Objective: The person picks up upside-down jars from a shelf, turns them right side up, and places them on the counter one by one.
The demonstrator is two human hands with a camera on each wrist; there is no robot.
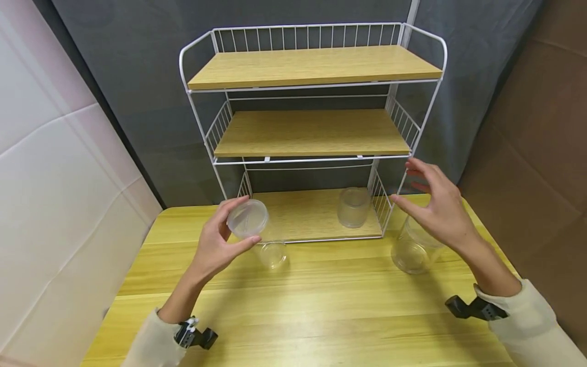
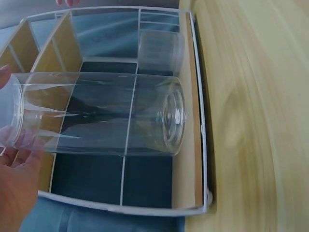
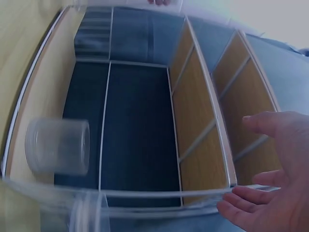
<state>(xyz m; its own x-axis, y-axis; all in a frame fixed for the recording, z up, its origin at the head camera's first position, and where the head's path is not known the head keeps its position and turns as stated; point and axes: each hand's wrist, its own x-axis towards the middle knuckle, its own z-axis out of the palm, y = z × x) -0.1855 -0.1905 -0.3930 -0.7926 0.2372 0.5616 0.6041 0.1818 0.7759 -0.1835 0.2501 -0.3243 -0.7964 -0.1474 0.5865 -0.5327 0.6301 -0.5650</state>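
Note:
My left hand [image 1: 219,243] holds a tall clear jar by its top, with thumb and fingers spread round the whitish lid [image 1: 248,218]. In the left wrist view the jar [image 2: 101,113] shows a see-through body with nothing visible inside. It is in front of the rack's bottom shelf, at the left. My right hand [image 1: 437,211] is in the air beside the rack's right front post, fingers apart and holding nothing. Below and partly behind it, another clear jar [image 1: 412,255] stands on the table. A shorter, frosted-looking jar [image 1: 354,208] sits on the bottom shelf's right side.
A white wire rack with a wooden top shelf [image 1: 312,63], middle shelf [image 1: 312,132] and bottom shelf [image 1: 302,214] stands at the back of the wooden table [image 1: 321,306]. Wire side rails bound the shelves. A brown panel [image 1: 532,127] rises at the right, a white one [image 1: 69,204] at the left.

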